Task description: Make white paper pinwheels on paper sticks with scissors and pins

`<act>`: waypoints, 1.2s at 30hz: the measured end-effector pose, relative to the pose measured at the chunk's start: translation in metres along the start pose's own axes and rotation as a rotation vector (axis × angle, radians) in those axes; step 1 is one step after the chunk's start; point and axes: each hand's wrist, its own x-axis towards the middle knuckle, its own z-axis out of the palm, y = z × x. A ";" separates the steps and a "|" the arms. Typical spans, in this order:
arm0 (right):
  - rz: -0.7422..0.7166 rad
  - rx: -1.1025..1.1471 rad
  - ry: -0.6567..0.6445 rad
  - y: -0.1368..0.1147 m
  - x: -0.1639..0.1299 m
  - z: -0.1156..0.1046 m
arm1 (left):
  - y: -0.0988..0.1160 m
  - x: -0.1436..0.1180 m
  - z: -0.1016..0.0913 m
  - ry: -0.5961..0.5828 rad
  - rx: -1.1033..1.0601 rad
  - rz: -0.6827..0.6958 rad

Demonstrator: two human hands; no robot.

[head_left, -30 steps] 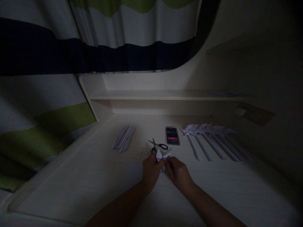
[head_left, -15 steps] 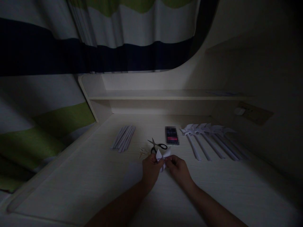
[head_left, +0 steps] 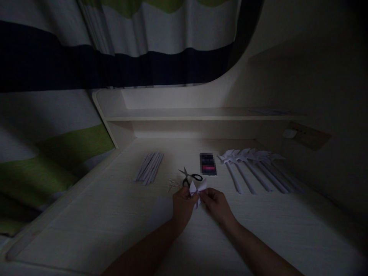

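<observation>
- White desktop (head_left: 100, 214) with faint streaks, filling the lower half of the frame.
- Striped curtain (head_left: 172, 65) in navy, green and pale grey, across the upper left and top.
- Pale shelf (head_left: 184, 115) running across the middle of the frame.
- Row of paper pinwheels (head_left: 258, 175) on rolled sticks, right of centre, their folded heads overlapping.
- Left hand (head_left: 183, 205), low centre, its thumb and fingers clamped on the folded paper.
- Right hand (head_left: 215, 201), just beside it, fingertips pinched together on the paper's right side.
- Bundle of rolled paper sticks (head_left: 148, 168), left of centre.
- Folded white paper (head_left: 193, 187), low centre, between the hands, its points upward.
- Black-handled scissors (head_left: 186, 175), blades spread, just above the hands.
- Dark, pixelated rectangle (head_left: 208, 165), just right of the scissors.
- Small pale bits (head_left: 172, 184), left of the scissors, too blurred to identify.
</observation>
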 end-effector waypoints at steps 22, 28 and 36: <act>-0.718 -0.848 0.091 -0.004 -0.010 -0.005 | -0.004 0.001 0.000 -0.001 -0.033 -0.025; -0.557 -0.695 0.086 -0.007 -0.010 -0.002 | -0.005 0.000 0.000 -0.005 -0.015 -0.018; -0.429 -0.605 0.077 -0.007 -0.009 0.000 | -0.004 0.000 -0.001 -0.007 0.038 0.011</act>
